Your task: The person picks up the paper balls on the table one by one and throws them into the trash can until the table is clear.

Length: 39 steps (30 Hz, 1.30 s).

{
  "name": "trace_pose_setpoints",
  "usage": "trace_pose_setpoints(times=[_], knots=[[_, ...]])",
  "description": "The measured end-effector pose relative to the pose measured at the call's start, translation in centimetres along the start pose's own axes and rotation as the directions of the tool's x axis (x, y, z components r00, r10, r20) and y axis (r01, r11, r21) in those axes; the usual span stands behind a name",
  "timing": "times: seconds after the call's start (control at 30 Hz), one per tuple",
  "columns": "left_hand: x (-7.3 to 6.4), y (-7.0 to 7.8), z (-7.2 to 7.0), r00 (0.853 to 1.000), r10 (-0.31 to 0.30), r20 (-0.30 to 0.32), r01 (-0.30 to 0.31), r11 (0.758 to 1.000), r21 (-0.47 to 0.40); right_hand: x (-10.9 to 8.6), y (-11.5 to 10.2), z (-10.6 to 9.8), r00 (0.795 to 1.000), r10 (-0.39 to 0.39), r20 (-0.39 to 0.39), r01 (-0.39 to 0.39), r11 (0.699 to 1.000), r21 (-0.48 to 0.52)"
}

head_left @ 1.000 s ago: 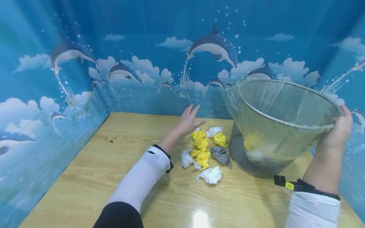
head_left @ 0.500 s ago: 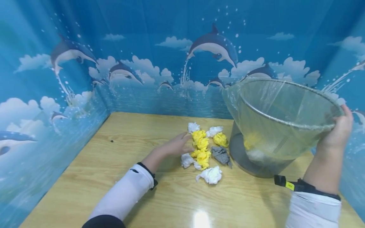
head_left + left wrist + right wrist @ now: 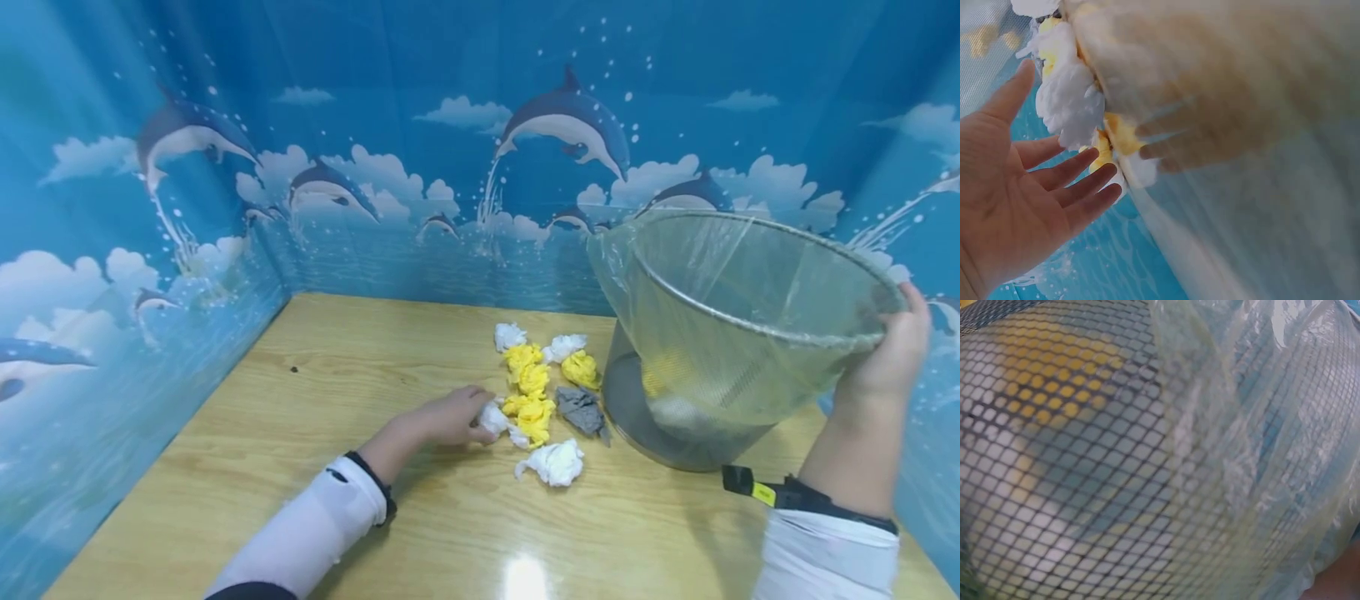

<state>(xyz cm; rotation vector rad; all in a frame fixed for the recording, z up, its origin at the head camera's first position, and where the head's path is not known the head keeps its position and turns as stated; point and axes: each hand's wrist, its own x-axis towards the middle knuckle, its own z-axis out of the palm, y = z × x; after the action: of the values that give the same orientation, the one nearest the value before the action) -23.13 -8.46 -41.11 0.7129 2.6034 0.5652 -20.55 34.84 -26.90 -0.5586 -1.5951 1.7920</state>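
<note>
My left hand (image 3: pixel 450 418) is low over the table, beside a crumpled white paper ball (image 3: pixel 492 418). In the left wrist view its fingers are spread and relaxed around white paper (image 3: pixel 1071 103), without closing on it; whether they touch cannot be told. My right hand (image 3: pixel 888 358) grips the far right rim of a wire mesh waste bin (image 3: pixel 757 375) and holds it tilted. A thin clear plastic liner (image 3: pixel 611 254) drapes over that rim. Through the mesh wall (image 3: pixel 1122 487), yellow and white paper shows inside. The right-hand fingers behind the rim are partly hidden.
Yellow paper balls (image 3: pixel 528 417), a grey one (image 3: pixel 581 408) and more white ones (image 3: pixel 557 462) lie clustered left of the bin on the wooden table (image 3: pixel 337 350). A dolphin-print curtain (image 3: pixel 420 167) encloses the back and sides. A small dark speck (image 3: pixel 294 369) lies at left.
My left hand has come down and toward me, from the back of the paper cluster to the white ball at its left side. The right hand and the bin have stayed in place.
</note>
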Motion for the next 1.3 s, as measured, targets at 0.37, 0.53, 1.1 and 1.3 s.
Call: trace_pose_setpoints(times=[0.37,0.53,1.1,1.3], knots=[[1.0,0.5,0.8,0.999,0.037,-0.032,-0.033,0.993,0.116,-0.2,0.1,-0.1,1.000,0.022,0.007,-0.022,1.000,-0.020],[1.3,1.0,0.8,0.999,0.031,-0.024,-0.027,0.989,0.148,-0.1,0.1,-0.2,1.000,0.011,0.008,-0.011,0.999,-0.032],[1.8,1.5,1.0,0.995,0.088,-0.039,-0.078,0.975,0.210,0.3,0.0,0.1,1.000,0.029,0.001,-0.029,0.999,-0.044],[1.8,1.4,0.9,0.995,0.085,-0.051,-0.073,0.977,0.199,0.2,-0.2,0.1,0.999,0.034,-0.002,-0.034,0.999,-0.022]])
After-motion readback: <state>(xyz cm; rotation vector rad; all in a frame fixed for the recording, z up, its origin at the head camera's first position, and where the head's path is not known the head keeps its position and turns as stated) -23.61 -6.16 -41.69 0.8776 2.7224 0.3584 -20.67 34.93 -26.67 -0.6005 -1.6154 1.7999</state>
